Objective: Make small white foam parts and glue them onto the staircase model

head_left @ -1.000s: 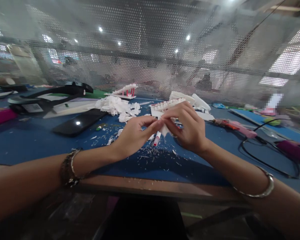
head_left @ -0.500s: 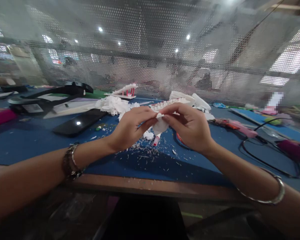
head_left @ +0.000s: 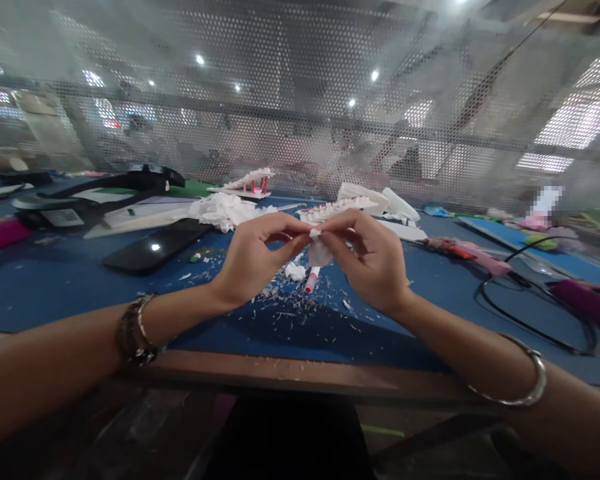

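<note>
Both hands meet above the blue work surface, pinching a small piece of thin white paper between them. My left hand holds its top left edge between thumb and forefinger. On the other side, my right hand grips the top right edge with its fingertips. The paper hangs down from the pinch. Below it lies a marker with a red end, partly covered by the paper. A small crumpled white scrap rests beside the marker, among scattered white shreds.
Torn white paper is heaped behind my left hand, near a black phone. A white stepped model on red posts stands farther back. Toward the right lie a pink glue gun and a looping black cable. A perforated metal screen closes the back.
My right hand has shifted slightly left, and its fingers have changed position around the paper. The paper now hangs narrower between the fingertips. Both hands keep hold of it.
</note>
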The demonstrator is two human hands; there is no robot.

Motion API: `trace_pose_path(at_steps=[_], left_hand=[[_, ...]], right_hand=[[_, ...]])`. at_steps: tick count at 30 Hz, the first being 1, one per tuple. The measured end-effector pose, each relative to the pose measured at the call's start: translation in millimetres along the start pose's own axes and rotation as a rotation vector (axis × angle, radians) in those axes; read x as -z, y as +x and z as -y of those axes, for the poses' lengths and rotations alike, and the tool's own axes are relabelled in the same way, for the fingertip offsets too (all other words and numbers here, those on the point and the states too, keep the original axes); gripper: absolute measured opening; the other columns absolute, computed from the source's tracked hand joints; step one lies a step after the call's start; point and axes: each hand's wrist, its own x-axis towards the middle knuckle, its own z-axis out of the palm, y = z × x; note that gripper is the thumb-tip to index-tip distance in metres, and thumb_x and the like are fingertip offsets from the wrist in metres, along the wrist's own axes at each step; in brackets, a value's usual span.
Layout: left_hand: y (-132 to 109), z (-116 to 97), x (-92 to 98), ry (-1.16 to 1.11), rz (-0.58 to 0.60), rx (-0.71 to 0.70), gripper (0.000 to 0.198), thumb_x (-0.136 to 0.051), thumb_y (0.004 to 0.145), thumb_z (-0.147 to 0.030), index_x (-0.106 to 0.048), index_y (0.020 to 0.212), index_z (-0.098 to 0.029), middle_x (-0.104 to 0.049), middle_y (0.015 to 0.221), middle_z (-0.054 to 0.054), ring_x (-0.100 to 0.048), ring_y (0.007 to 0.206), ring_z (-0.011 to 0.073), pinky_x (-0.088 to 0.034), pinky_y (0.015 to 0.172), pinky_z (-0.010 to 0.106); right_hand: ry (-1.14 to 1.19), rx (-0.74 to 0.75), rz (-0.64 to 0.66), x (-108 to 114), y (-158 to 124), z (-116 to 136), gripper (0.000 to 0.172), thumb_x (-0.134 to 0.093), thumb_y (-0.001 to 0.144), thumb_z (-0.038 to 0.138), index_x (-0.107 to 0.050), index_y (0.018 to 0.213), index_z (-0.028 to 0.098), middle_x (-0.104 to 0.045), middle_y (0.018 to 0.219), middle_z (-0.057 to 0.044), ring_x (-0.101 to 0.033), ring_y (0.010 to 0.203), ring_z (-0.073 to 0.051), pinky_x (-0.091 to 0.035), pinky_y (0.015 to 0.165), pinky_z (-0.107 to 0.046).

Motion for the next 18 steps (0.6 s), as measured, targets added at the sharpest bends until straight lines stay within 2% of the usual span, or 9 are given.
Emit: trace_pose_path(at_steps=[7,12,15,18], left_hand=[[-2.2,-3.3,-2.1,-0.075,0.025,-0.073,0.014,-0.055,0.076,-0.017,-0.066,0.084,-0.019,-0.065,0.087,0.005,-0.058,0.078,0.0129,-0.047,0.064,0.023],[-1.2,-3.4,-1.0,-0.043,0.033,-0.043,0.011,-0.057,0.075,-0.019,-0.066,0.081,-0.017,-0.064,0.080,0.005,-0.056,0.073,0.0117,-0.046,0.063,0.021],[1.7,0.1,0.2,0.012,0.053,0.024,0.013,-0.056,0.076,-0.022,-0.065,0.080,-0.014,-0.064,0.077,0.005,-0.056,0.070,0.0113,-0.046,0.060,0.020],[5.3,4.8,1.4,0.075,0.068,0.090,0.014,-0.054,0.077,-0.021,-0.065,0.077,-0.013,-0.064,0.073,0.004,-0.056,0.068,0.0109,-0.044,0.057,0.019]], right_hand=[[-0.030,0.002,-0.028,-0.9,-0.8,2.6,0.006,-0.050,0.080,0.016,-0.056,0.080,0.016,-0.057,0.072,-0.001,-0.054,0.071,-0.009,-0.044,0.066,-0.024],[-0.001,-0.017,-0.018,-3.5,-1.4,0.4,0.004,-0.051,0.079,0.018,-0.055,0.079,0.017,-0.057,0.070,0.001,-0.053,0.069,-0.008,-0.043,0.064,-0.022],[0.019,-0.045,0.048,-1.2,0.3,-2.3,0.007,-0.050,0.080,0.019,-0.054,0.085,0.017,-0.056,0.070,0.002,-0.054,0.067,-0.008,-0.044,0.063,-0.021],[-0.054,-0.002,0.163,3.4,2.7,-4.2,0.024,-0.052,0.078,0.019,-0.050,0.101,0.018,-0.057,0.075,0.001,-0.054,0.069,-0.010,-0.044,0.067,-0.024]])
